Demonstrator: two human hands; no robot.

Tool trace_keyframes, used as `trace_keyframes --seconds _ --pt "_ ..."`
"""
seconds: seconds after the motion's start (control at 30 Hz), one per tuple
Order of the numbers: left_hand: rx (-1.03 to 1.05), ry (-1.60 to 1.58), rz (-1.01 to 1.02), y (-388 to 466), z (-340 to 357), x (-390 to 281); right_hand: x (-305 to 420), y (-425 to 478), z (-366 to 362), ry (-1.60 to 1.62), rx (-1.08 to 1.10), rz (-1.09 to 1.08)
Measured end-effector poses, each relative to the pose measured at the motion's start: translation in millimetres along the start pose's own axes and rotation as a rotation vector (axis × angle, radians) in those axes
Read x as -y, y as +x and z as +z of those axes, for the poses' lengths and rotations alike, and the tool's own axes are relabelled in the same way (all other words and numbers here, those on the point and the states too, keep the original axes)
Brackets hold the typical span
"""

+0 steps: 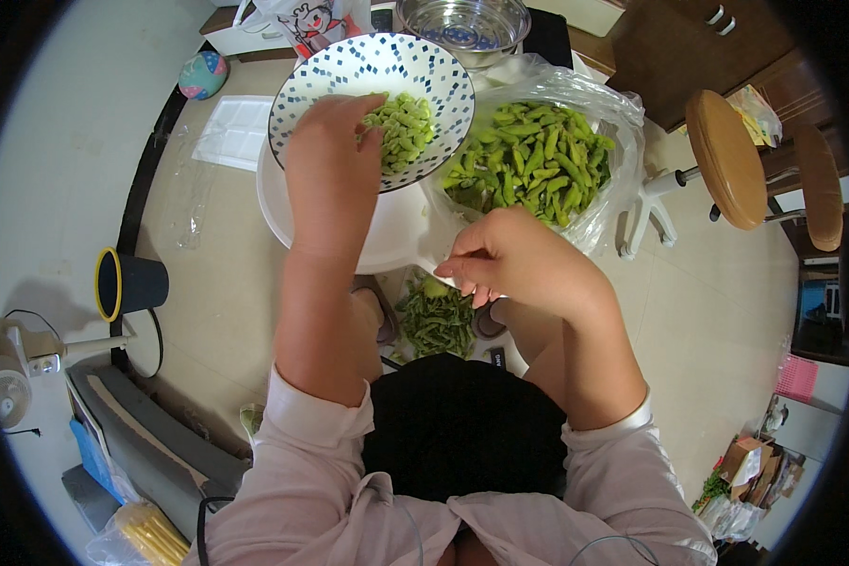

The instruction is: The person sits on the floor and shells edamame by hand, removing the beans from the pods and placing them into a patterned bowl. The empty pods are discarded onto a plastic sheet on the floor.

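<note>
My left hand (343, 134) reaches over a white bowl with blue squares (368, 60), its fingers at the shelled green beans (403, 131) inside; whether it holds a bean is hidden. The bowl rests over a round white stool or table top (396, 237). My right hand (484, 262) is lower right, near that top's edge, with thumb and fingers drawn together; what lies between them cannot be made out. Just above it, green soybean pods (538, 159) fill an open clear plastic bag (619, 134). Below, between the feet, lies a pile of green pods or shells (435, 318).
A steel basin (467, 28) stands behind the bowl, beside a printed plastic bag (318, 25). At left are a white divided tray (237, 131), a dark bin with a yellow rim (141, 283) and a ball (203, 75). A tan swivel stool (725, 159) stands at right.
</note>
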State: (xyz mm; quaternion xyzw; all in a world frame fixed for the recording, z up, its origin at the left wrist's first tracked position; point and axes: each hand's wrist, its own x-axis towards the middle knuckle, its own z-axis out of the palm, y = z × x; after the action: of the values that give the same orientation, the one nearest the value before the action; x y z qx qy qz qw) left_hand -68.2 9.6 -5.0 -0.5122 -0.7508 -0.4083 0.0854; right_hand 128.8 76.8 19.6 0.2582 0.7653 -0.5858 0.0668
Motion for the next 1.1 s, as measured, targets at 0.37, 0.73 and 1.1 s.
trace_keyframes --seconds 0.37,0.73,1.1 --pt "0.163 -0.387 0.214 -5 15 -35 -39 8 -44 -0.364 -0.931 -0.129" --pt "0.467 -0.385 0.332 -17 22 -50 -41 20 -31 -0.440 -0.895 0.010" --pt "0.436 -0.953 -0.359 -10 13 -74 -26 -3 -48 0.633 -0.552 -0.373"
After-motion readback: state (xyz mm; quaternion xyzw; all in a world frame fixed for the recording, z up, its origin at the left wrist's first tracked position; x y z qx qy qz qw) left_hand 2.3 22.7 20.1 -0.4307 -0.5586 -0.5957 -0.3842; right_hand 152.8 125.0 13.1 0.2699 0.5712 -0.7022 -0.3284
